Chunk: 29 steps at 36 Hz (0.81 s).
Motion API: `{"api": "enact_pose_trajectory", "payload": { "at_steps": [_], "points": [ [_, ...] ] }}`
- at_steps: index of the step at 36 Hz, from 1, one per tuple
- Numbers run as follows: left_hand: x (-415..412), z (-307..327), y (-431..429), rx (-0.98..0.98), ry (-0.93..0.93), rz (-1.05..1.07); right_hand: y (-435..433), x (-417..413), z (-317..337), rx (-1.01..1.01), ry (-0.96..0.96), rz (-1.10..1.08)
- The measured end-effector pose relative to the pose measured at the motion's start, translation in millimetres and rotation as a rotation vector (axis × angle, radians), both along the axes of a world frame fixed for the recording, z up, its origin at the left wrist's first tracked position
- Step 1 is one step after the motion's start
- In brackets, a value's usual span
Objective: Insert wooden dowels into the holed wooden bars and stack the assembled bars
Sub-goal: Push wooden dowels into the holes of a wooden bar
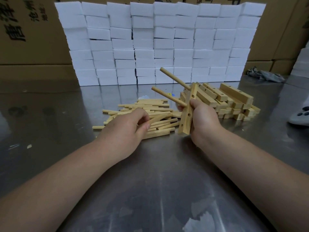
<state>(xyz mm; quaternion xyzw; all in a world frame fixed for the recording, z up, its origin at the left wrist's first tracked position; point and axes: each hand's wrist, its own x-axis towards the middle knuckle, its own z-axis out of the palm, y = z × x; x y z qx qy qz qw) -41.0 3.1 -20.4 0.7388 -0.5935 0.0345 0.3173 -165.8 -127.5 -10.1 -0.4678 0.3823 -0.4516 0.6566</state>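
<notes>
1. Bar (pixel 185 124), holed and tilted near upright, is gripped by the right hand (pixel 203 121) above the table (pixel 150 181); two dowels (pixel 173 79) stick out of it leftward.
2. Left hand (pixel 127 129) pinches one loose dowel (pixel 158 118) at the dowel pile (pixel 150 104).
3. Bare bars (pixel 234 97) lie heaped behind.

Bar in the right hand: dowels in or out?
Partly in. Two dowels project from the holed bar gripped by the right hand; other holes show empty. The left hand pinches another dowel.
</notes>
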Motion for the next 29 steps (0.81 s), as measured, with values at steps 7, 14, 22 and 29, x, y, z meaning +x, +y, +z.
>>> {"api": "enact_pose_trajectory", "payload": {
  "at_steps": [7,14,22,29],
  "points": [
    [-8.3,1.2,3.0,-0.044,0.086,-0.066,8.8,-0.4,1.5,-0.132,0.009,0.081],
    [-12.4,2.5,3.8,-0.087,0.098,-0.134,12.7,1.3,-0.4,-0.249,0.051,0.102],
    [-14.3,3.2,3.5,-0.13,0.108,-0.144,16.2,1.2,1.9,-0.247,0.018,0.124],
    [-12.9,2.7,2.9,-0.145,0.115,-0.18,21.9,0.7,3.7,-0.324,0.072,0.115]
  ]
}}
